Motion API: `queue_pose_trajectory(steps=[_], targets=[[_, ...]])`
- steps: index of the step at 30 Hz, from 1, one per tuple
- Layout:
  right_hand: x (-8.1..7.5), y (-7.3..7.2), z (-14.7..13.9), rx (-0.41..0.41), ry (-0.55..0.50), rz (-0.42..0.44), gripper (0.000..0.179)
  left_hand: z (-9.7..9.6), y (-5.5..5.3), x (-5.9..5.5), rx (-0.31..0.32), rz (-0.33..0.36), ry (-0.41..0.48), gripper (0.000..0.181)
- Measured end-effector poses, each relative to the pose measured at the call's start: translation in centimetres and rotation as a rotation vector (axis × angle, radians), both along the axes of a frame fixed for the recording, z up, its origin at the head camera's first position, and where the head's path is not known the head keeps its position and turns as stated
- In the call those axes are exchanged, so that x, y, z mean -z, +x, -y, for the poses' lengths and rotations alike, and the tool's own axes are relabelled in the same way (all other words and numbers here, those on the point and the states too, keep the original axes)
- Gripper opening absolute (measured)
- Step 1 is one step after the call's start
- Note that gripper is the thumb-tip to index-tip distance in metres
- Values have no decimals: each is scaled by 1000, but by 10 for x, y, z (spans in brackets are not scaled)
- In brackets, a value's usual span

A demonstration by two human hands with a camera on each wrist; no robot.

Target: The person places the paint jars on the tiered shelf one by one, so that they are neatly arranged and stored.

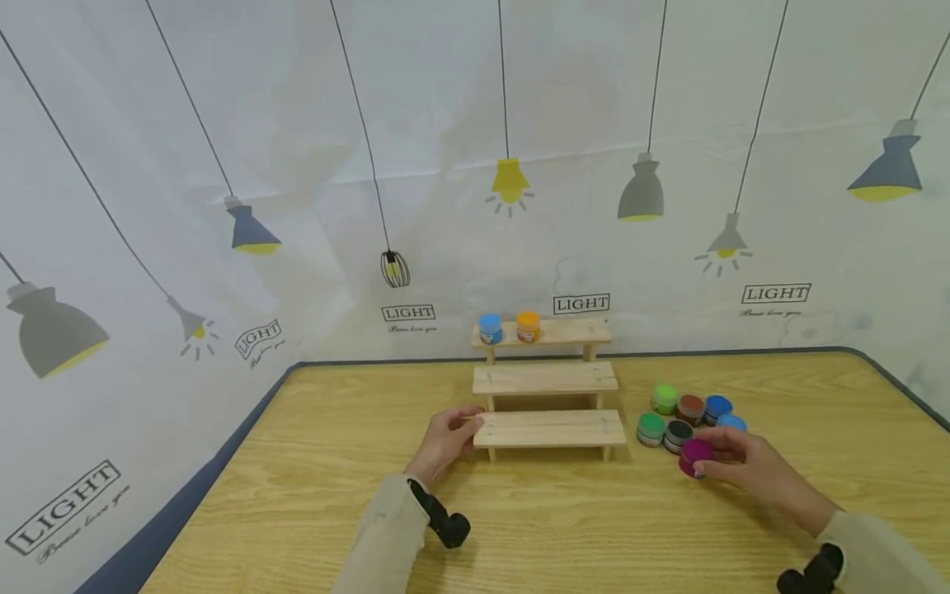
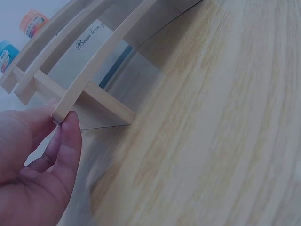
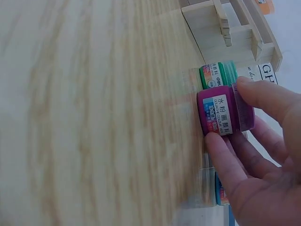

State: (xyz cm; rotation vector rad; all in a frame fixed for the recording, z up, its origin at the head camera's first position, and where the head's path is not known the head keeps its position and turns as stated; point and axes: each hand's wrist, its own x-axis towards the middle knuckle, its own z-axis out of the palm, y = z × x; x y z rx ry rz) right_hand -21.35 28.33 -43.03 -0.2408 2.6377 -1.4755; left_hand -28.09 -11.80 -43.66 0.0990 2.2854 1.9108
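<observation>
A three-tier wooden shelf stands against the back wall. My left hand pinches the left end of its lowest board between thumb and fingers. On the top tier sit a light blue paint jar and an orange paint jar. To the right of the shelf, my right hand holds a magenta paint jar between thumb and fingers. Whether that jar touches the table, I cannot tell. Just behind it are a dark green jar and a green jar.
More paint jars cluster there: light green, brown, blue and a lighter blue one partly behind my right hand. Beneath everything lies a wood-grain table. A white sheet printed with lamps hangs behind.
</observation>
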Motion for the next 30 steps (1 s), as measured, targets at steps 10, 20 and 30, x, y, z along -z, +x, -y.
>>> queue_pose_trajectory(steps=[10, 20, 30], targets=[[2, -4, 0, -48, -20, 13, 51, -3, 16, -26, -2, -5, -31, 31], [4, -4, 0, -31, -18, 29, 53, 2, -1, 0, -1, -10, -3, 33], [4, -1, -2, -4, -8, 41, 54, 0, 1, 0, -4, -8, -14, 33]])
